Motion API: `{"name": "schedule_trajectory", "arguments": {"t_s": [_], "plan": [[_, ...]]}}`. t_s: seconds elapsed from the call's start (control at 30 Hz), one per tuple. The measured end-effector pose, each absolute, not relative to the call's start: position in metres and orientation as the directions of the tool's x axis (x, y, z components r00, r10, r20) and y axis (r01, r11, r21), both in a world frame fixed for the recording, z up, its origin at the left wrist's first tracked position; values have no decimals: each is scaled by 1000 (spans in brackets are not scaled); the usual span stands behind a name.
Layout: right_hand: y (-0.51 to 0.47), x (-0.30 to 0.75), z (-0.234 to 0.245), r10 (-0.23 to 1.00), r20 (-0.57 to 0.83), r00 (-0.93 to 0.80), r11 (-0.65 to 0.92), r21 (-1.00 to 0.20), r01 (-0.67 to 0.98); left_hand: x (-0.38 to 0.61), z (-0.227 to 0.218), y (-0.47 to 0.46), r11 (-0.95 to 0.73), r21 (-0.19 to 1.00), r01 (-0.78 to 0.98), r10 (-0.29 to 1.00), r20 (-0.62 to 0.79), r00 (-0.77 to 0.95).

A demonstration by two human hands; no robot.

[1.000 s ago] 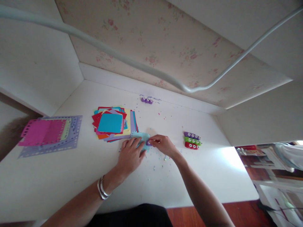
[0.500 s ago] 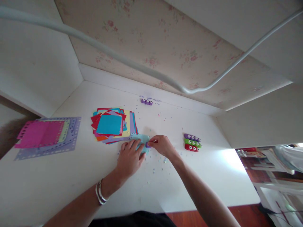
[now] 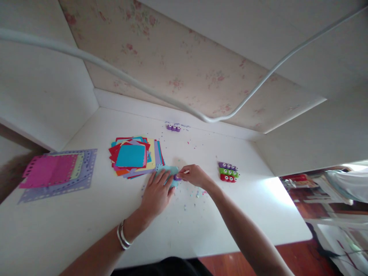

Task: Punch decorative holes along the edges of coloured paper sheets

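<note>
A light blue sheet of paper (image 3: 173,168) lies on the white table, with a row of small holes along its upper left edge. My left hand (image 3: 156,189) rests flat on it, fingers spread. At the sheet's right edge, my right hand (image 3: 194,175) has its fingers closed on a small purple paper punch (image 3: 177,178), mostly covered by the fingers. Tiny paper bits (image 3: 197,195) are scattered beside and below the hands.
A stack of coloured paper (image 3: 130,156) lies left of the hands. Farther left are punched pink and purple sheets (image 3: 51,168). Purple punches (image 3: 173,128) stand near the back; rows of purple, green and red punches (image 3: 228,172) sit to the right. A pale cable (image 3: 161,96) hangs across the view.
The camera view has shifted slightly, so the table's things appear a little farther left and lower. Both hands stay at the light blue sheet; the right fingers have shifted slightly on the punch.
</note>
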State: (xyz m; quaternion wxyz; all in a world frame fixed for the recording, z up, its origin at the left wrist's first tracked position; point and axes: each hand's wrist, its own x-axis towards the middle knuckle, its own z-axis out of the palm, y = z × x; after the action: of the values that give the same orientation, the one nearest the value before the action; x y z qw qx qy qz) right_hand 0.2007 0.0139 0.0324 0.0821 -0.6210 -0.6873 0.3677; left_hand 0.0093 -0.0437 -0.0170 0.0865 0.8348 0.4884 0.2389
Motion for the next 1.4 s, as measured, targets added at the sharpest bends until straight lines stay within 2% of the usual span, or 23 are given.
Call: {"name": "schedule_trajectory", "arguments": {"t_s": [0.23, 0.3, 0.43, 0.53, 0.6, 0.7, 0.77, 0.87, 0.93, 1.0, 1.07, 1.23, 1.4], "plan": [[6, 227, 43, 902, -318, -291, 42, -606, 794, 9, -19, -44, -502, 370, 782, 861, 303, 409], [1, 231, 45, 929, -256, -267, 75, -576, 814, 9, -18, -44, -500, 368, 783, 862, 297, 411], [-14, 225, 42, 982, -145, -121, 39, -471, 881, 10, -18, -43, -501, 374, 781, 862, 298, 410], [-25, 217, 38, 983, -126, -134, 71, -410, 909, 10, -19, -43, -504, 366, 782, 859, 305, 411], [-27, 218, 39, 977, -152, -149, 69, -435, 898, 10, -20, -42, -507, 353, 787, 857, 302, 416], [-17, 240, 51, 965, -228, -132, -5, -519, 855, 10, -21, -40, -511, 337, 791, 855, 295, 427], [-4, 272, 63, 966, -242, -94, -51, -532, 845, 10, -21, -39, -511, 337, 791, 855, 297, 425], [21, 332, 76, 991, -114, 72, -116, -445, 888, 11, -20, -39, -510, 348, 787, 856, 296, 424], [36, 368, 77, 987, -53, 153, -162, -294, 942, 11, -19, -40, -508, 352, 786, 858, 289, 426], [48, 395, 72, 986, -101, 133, -146, -133, 980, 11, -19, -40, -507, 352, 787, 859, 283, 427], [56, 409, 63, 981, -164, 102, -111, -52, 992, 11, -19, -40, -505, 351, 789, 860, 280, 426], [62, 417, 45, 969, -240, 65, -78, -45, 996, 11, -19, -39, -500, 356, 790, 863, 279, 420], [64, 420, 47, 966, -252, 51, -69, -64, 996, 10, -20, -39, -500, 370, 783, 863, 281, 419]]}}
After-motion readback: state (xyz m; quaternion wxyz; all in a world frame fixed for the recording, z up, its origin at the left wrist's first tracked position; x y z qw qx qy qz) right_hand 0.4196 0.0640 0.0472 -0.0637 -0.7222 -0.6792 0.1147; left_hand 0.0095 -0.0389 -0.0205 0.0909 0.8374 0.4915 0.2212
